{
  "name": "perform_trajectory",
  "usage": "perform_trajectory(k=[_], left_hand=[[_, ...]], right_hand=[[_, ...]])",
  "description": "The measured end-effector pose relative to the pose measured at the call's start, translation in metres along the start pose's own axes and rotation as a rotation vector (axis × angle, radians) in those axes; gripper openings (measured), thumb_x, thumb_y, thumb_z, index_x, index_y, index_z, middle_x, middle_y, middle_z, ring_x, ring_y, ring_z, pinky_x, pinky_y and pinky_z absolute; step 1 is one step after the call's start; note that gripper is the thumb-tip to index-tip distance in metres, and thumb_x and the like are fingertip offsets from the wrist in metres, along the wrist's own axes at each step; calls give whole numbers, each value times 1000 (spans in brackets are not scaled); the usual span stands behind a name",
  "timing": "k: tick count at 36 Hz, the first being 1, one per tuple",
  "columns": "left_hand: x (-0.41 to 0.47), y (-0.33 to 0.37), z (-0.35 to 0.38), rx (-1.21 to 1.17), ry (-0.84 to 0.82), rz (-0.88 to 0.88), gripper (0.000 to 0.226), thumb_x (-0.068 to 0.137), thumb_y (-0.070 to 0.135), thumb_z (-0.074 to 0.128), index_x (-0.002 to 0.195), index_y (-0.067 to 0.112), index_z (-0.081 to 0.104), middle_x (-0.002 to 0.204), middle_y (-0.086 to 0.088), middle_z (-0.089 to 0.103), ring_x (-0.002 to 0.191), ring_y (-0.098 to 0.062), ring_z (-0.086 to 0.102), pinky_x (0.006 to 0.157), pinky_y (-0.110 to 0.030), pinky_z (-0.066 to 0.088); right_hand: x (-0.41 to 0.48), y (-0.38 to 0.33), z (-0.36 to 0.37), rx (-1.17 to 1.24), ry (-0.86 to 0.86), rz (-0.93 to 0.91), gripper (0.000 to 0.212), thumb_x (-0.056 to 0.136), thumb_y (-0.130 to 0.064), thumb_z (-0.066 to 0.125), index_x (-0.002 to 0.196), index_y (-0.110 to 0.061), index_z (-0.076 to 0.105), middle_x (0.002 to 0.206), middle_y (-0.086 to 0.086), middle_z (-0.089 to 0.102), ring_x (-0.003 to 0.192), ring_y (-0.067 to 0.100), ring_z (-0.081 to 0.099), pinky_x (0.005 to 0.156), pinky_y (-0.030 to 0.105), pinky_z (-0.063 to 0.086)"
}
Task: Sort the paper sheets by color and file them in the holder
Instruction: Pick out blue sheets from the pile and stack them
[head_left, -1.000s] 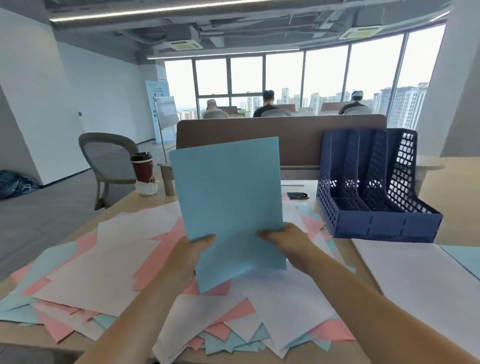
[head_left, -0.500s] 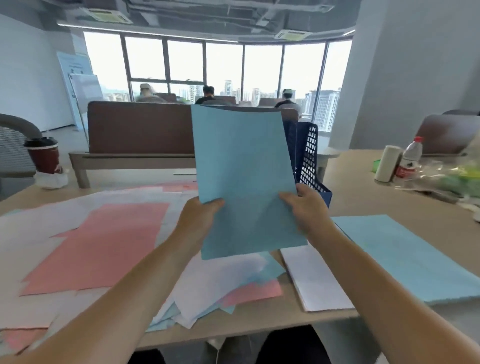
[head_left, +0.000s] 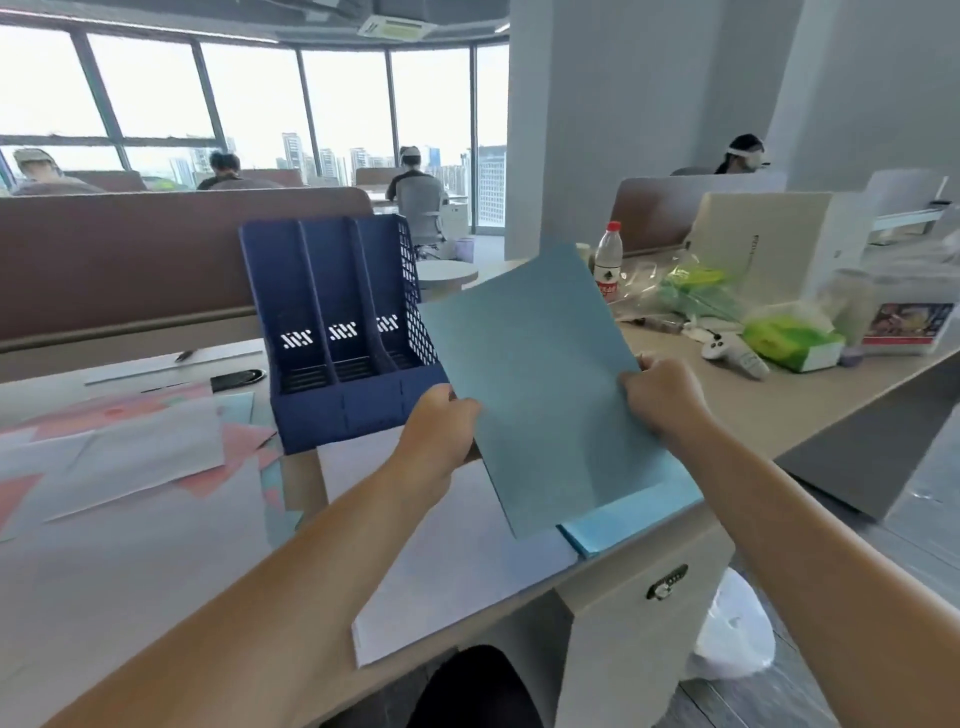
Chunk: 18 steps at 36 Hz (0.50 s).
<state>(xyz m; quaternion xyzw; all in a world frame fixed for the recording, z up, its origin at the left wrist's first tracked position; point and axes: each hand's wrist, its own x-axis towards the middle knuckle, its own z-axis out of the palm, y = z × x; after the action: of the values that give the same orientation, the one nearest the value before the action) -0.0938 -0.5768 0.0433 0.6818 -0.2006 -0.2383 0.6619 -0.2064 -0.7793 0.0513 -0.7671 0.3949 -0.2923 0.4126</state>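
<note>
Blue sheet (head_left: 540, 395) has swung right, off the mixed pile (head_left: 130, 441), and now hangs over the blue stack (head_left: 634, 512) at the right end of the tabletop (head_left: 779, 410). Left hand (head_left: 439, 431) and right hand (head_left: 660, 395) each pinch a long edge, fingers curled. Long axis runs away from the person, far short edge raised. Likely stacking next; holder (head_left: 332, 332) looks empty, filing not started

L grip (head_left: 441, 431) & R grip (head_left: 660, 395) pinch a blue sheet (head_left: 545, 395) by its side edges, tilted above the tabletop (head_left: 753, 410), partly over a blue stack (head_left: 636, 512) at the near edge. White stack (head_left: 441, 561) lies just beside that. Holder (head_left: 332, 332) stands upright behind L grip, 3 slots. Loose sheets (head_left: 130, 447), pink/white/blue, overlap toward the left edge. Bottle (head_left: 608, 260) upright nr far edge.
</note>
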Motion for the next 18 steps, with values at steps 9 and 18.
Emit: perform_trajectory(k=[9,18], left_hand=[[59,-39,54,44,51,-79,30,68,3,49,94,1,63,102,-22,70,90,-37,70,77,-58,58],[44,-38,75,56,50,-97,32,80,-2,42,106,3,61,105,-13,72,88,-31,73,77,-44,62]], right_hand=[[46,59,-20,-234,-27,16,18,88,-13,51,95,-9,67,94,15,70,90,36,66,74,35,49],[62,82,-12,-294,-99,4,24,93,-13,52,108,-7,69,107,15,71,99,33,65,78,30,46]])
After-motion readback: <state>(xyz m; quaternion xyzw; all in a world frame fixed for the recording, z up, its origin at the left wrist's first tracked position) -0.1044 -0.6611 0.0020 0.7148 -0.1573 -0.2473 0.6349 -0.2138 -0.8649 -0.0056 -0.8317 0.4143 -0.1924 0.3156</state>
